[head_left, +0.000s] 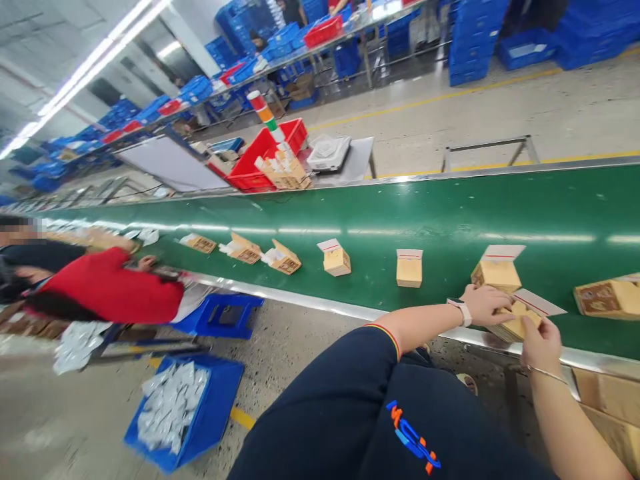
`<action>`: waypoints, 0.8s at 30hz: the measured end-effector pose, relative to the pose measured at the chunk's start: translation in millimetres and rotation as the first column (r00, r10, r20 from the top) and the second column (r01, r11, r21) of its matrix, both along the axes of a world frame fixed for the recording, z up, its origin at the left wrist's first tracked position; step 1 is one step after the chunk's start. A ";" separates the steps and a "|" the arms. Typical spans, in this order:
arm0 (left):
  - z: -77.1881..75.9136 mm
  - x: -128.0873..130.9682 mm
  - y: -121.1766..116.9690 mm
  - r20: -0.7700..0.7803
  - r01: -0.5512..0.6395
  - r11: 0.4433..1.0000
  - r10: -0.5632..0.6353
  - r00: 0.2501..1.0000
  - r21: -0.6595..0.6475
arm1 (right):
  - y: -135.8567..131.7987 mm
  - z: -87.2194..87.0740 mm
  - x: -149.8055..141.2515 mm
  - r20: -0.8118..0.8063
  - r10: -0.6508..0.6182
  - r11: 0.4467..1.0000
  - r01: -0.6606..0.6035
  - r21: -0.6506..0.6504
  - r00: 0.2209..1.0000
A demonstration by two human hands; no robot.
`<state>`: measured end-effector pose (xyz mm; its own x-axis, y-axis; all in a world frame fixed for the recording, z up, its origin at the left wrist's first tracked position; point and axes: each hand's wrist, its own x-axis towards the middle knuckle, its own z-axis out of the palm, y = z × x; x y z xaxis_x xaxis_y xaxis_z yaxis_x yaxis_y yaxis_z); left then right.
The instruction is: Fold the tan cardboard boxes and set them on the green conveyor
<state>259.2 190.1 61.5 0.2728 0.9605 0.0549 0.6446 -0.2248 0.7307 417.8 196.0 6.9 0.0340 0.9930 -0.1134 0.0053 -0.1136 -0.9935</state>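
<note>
At the near edge of the green conveyor belt (373, 223), both of my hands are on a small tan carton (511, 328) whose white flap with a red line stands up and out to the right. My left hand (484, 305), with a watch band at the wrist, presses its fingers on the carton's left and top. Closed around the opposite side is my right hand (543, 343), thumb and fingers at the top edge. Just behind, touching or very near my left hand, stands a second carton (496, 275) with its flap raised.
More cartons (409, 270) stand along the belt to the left, and another carton (603, 298) is at the right. A co-worker in a red top (113, 287) is at the far left. Below lies a blue bin (215, 400) of silvery packets. A red crate (255, 157) stands across the belt.
</note>
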 end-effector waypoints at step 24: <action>-12.2 -7.7 -22.3 0.547 0.299 0.842 -0.005 0.837 -0.450 | -65.8 21.1 -16.1 -0.074 -0.125 0.979 0.111 -0.171 0.989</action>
<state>251.5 167.8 49.4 0.4902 0.8368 -0.2439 0.1374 0.2021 0.9697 401.6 130.2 28.0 0.1330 0.9497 -0.2834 -0.1004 -0.2716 -0.9572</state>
